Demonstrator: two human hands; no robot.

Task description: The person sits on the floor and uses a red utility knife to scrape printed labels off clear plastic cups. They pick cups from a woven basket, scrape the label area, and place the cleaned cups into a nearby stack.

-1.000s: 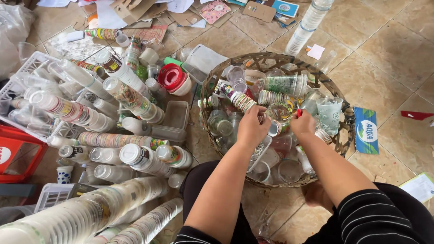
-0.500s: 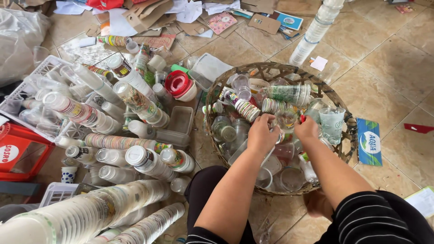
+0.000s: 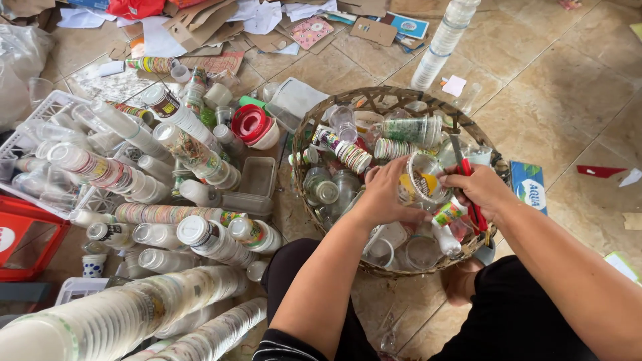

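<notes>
A round woven basket [image 3: 314,124] on the tiled floor is full of clear plastic cups and stacked cups. Over its near half, my left hand [image 3: 382,194] holds a clear plastic cup [image 3: 422,179] with a printed lid, tipped on its side. My right hand [image 3: 476,189] touches that cup's rim from the right and grips a red-handled cutter [image 3: 466,172], with a strip of printed label [image 3: 448,214] hanging under it. My legs in black are below the basket.
Long rows of nested plastic cups [image 3: 120,167] lie left of the basket, beside a white crate [image 3: 37,117] and a red crate [image 3: 27,234]. A red-and-white bowl [image 3: 254,126], a clear tray [image 3: 257,177], cardboard scraps [image 3: 200,27] and a tall cup stack [image 3: 445,40] lie beyond.
Both hands have lifted a printed cup out of the basket's pile and turned it on its side. The camera has moved closer and tilted down.
</notes>
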